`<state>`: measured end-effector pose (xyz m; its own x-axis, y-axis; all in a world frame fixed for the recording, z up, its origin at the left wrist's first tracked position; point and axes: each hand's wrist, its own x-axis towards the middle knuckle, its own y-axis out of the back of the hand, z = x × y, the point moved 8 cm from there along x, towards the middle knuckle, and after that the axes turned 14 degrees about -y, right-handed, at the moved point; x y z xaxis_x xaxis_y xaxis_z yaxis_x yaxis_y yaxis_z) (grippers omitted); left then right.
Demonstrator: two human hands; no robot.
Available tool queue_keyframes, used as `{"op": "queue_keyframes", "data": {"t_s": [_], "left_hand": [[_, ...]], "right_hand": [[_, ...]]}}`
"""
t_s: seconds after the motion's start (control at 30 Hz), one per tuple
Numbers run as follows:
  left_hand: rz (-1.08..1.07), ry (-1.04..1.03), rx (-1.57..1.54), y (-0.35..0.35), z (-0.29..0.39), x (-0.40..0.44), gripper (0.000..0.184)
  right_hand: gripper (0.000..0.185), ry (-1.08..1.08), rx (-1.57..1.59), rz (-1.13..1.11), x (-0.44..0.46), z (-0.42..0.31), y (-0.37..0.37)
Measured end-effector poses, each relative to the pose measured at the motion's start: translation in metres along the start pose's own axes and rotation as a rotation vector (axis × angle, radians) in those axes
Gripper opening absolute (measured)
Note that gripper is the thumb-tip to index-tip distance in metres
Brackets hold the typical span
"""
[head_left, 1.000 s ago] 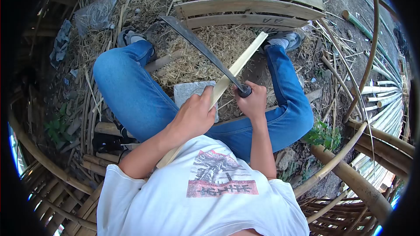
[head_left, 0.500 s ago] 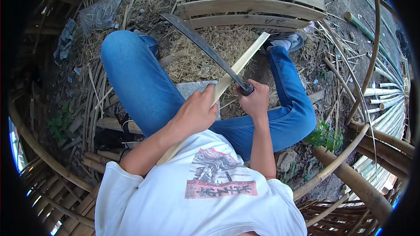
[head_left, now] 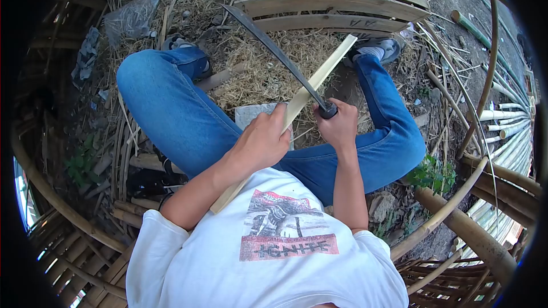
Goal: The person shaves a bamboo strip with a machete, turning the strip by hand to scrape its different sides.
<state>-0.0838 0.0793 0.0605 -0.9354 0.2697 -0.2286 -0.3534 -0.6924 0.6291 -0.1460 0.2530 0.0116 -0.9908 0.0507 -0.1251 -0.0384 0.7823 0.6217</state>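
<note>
My left hand (head_left: 264,140) is closed round a pale, flat bamboo strip (head_left: 319,77), which runs slantwise from my shirt up toward the wooden crate. My right hand (head_left: 338,125) grips the dark handle of a long machete (head_left: 271,45). The blade crosses over the strip just beyond my left hand and points up and to the left. Below the strip, partly hidden by my left hand, lies a grey stone block (head_left: 251,112) between my legs.
A slatted wooden crate (head_left: 331,4) stands beyond my feet. Straw shavings (head_left: 257,74) cover the ground before it. Bamboo poles (head_left: 476,245) lie at the right, with a green plant (head_left: 432,174) near my knee. A plastic bag (head_left: 132,18) lies at the upper left.
Both hands, the strip and the machete have shifted slightly to the right in view. My left knee swung inward and then back outward. Both hands keep their grip.
</note>
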Motion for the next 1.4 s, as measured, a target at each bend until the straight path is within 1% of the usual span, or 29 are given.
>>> {"op": "queue_keyframes", "data": {"t_s": [0.13, 0.23, 0.43, 0.53, 0.73, 0.83, 0.93, 1.03, 1.13, 1.23, 1.4], "left_hand": [[0.031, 0.005, -0.024, 0.004, -0.010, -0.005, 0.037], [0.093, -0.027, -0.031, 0.006, -0.023, -0.007, 0.038], [0.132, 0.018, -0.035, 0.018, -0.039, -0.017, 0.049], [0.180, 0.002, 0.016, 0.019, -0.050, -0.025, 0.050], [0.305, -0.013, -0.008, 0.028, -0.075, -0.046, 0.042], [0.387, -0.015, 0.024, 0.039, -0.085, -0.058, 0.039], [0.396, -0.024, -0.145, 0.051, -0.092, -0.062, 0.035], [0.388, 0.004, -0.153, 0.052, -0.109, -0.064, 0.034], [0.392, -0.013, -0.156, 0.047, -0.128, -0.062, 0.034], [0.352, 0.011, -0.186, 0.041, -0.143, -0.059, 0.037], [0.339, 0.044, -0.243, 0.036, -0.161, -0.059, 0.043]], "right_hand": [[0.029, -0.038, -0.016, -0.044, 0.000, -0.007, -0.009], [0.028, -0.013, -0.059, -0.059, 0.004, -0.014, -0.018], [0.026, -0.038, -0.083, -0.095, 0.006, -0.031, -0.035], [0.025, -0.058, -0.114, -0.158, 0.005, -0.035, -0.046], [0.021, 0.076, -0.134, -0.164, -0.003, -0.065, -0.062], [0.018, 0.093, -0.172, -0.163, -0.004, -0.084, -0.070], [0.017, 0.125, -0.183, -0.173, -0.002, -0.093, -0.086], [0.020, 0.171, -0.303, -0.157, -0.001, -0.098, -0.098], [0.020, 0.179, -0.416, -0.200, 0.002, -0.101, -0.110], [0.020, 0.138, -0.512, -0.222, 0.004, -0.107, -0.115], [0.022, 0.151, -0.535, -0.253, 0.008, -0.106, -0.127]]}}
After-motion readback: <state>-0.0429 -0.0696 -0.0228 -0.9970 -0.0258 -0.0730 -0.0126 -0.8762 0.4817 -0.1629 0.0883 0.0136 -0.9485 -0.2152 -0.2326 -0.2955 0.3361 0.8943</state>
